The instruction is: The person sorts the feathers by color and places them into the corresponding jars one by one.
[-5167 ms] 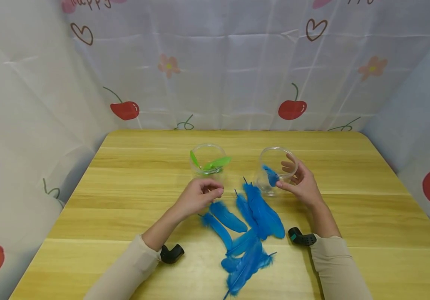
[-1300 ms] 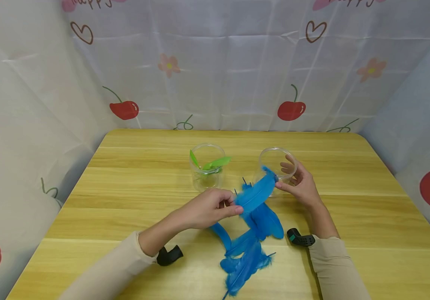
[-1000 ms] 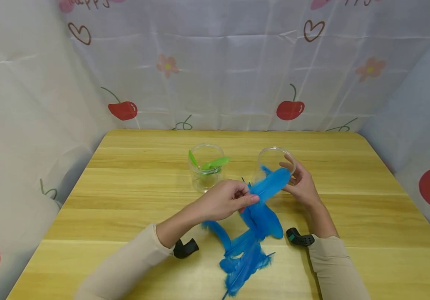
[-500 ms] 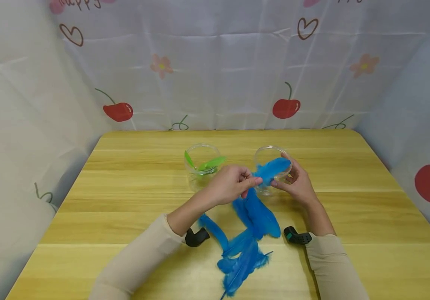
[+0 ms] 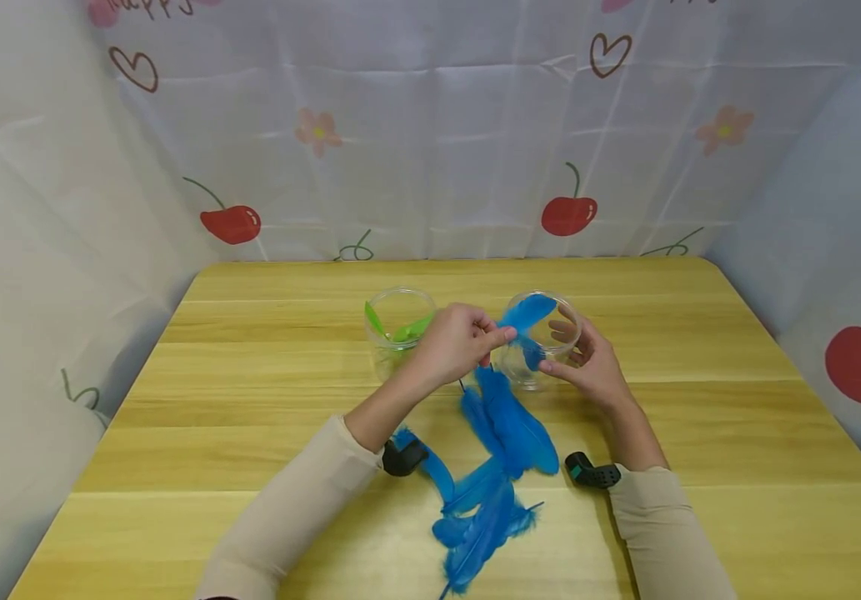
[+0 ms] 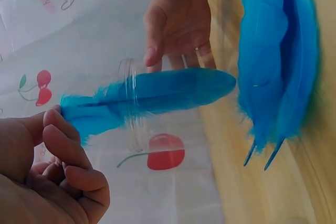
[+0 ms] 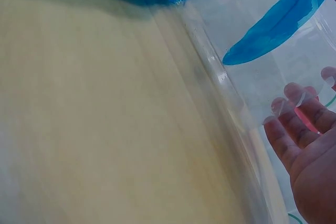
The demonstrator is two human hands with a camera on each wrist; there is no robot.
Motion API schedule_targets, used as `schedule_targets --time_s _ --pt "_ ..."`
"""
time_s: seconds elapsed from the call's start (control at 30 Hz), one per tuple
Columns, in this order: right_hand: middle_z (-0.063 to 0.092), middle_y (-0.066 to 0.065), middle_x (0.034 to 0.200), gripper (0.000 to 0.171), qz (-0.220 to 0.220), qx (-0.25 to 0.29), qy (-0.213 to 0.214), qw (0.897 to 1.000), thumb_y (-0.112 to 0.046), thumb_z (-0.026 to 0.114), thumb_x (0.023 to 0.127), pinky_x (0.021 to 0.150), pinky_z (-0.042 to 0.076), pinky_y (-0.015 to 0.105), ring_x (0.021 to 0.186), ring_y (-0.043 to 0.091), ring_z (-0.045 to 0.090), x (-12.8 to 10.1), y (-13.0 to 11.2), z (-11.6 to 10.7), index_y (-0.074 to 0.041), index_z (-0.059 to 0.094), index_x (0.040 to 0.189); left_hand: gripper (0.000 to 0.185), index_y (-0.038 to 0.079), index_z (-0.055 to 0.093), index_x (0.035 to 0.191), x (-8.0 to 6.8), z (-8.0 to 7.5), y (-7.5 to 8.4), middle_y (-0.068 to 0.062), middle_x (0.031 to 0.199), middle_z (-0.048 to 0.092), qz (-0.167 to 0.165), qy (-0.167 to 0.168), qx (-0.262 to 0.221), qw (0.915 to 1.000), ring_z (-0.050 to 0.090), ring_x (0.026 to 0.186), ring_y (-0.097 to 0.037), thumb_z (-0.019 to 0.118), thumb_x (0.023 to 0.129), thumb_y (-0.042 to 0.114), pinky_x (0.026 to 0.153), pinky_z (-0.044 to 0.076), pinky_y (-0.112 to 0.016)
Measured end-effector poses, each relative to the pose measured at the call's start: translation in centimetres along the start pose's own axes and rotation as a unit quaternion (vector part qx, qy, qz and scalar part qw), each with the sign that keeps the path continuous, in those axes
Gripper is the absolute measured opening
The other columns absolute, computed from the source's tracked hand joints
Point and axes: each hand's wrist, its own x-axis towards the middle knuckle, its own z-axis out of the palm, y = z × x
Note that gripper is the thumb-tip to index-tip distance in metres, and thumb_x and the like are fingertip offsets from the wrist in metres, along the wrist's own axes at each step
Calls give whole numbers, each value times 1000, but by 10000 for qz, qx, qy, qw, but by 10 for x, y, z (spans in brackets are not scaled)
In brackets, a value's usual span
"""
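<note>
Pinched by its quill end in the left hand (image 5: 458,343), a blue feather (image 5: 522,314) pointing tip-first into the clear jar (image 5: 543,337) near the worktop's (image 5: 700,433) far edge. Jar cupped and steadied by the right hand (image 5: 588,367), fingers curled round its wall. More blue feathers (image 5: 501,450) heaped toward the near edge; green ones in a second jar (image 5: 396,329) alongside.

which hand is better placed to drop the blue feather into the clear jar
Left. The left hand already pinches the blue feather with its tip over the clear jar, while the right hand grips the jar's side, steadying it.
</note>
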Motion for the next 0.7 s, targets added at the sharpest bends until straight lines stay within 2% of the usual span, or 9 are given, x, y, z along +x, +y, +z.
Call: schedule_targets --time_s 0.2,0.37,0.53,0.7 --pt "47 25 143 81 -6 -6 -1 10000 3 73 86 107 31 63 132 43 43 1 2 0 -7 31 154 34 9 68 75 8 -1 2 -6 60 64 18 -46 132 9999 57 52 -18 64 96 35 49 44 -26" --pt "48 25 143 80 40 -5 10 10000 1 73 86 107 31 63 132 42 43 1 3 1 -10 32 154 31 9 69 80 15 1 1 -3 58 62 -39 -9 -28 10000 60 54 -18 63 97 34 47 45 -25" --pt "46 27 144 80 69 51 -2 10000 1 73 86 107 31 63 133 42 42 2 3 1 -9 32 154 28 6 71 92 19 4 -1 -4 60 63 -59 155 -280 9995 61 56 -18 64 97 33 47 45 -25" --pt "45 26 145 80 84 43 22 10000 1 74 86 108 31 62 134 42 42 2 4 0 -9 32 154 31 4 69 113 22 6 -3 -2 66 66 128 190 -483 9986 64 62 -15 64 97 30 52 50 -27"
